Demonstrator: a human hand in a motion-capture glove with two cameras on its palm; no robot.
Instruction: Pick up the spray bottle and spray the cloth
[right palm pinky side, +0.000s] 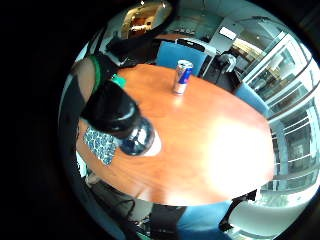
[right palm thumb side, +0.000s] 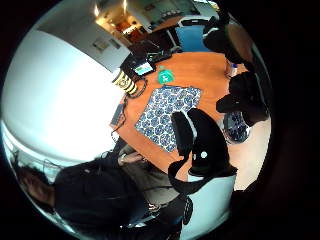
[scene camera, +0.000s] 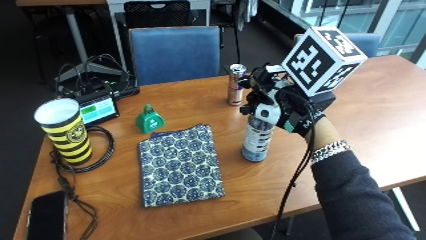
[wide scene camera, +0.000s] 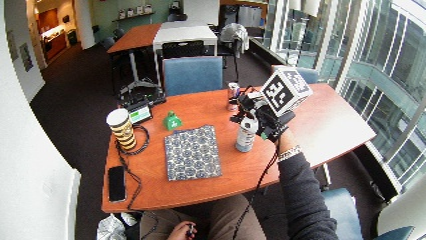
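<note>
The bottle (scene camera: 257, 135) stands upright on the table (scene camera: 373, 95), between its middle and right edge, just right of the cloth (scene camera: 180, 165), which lies flat toward the near edge. The right hand (scene camera: 293, 112) is curled round the bottle's neck and black spray head. I judge the bottle stiff plastic, smooth, light to moderate, top-heavy if tilted; the neck under the trigger is the sound place to hold. The cloth looks thin and limp.
</note>
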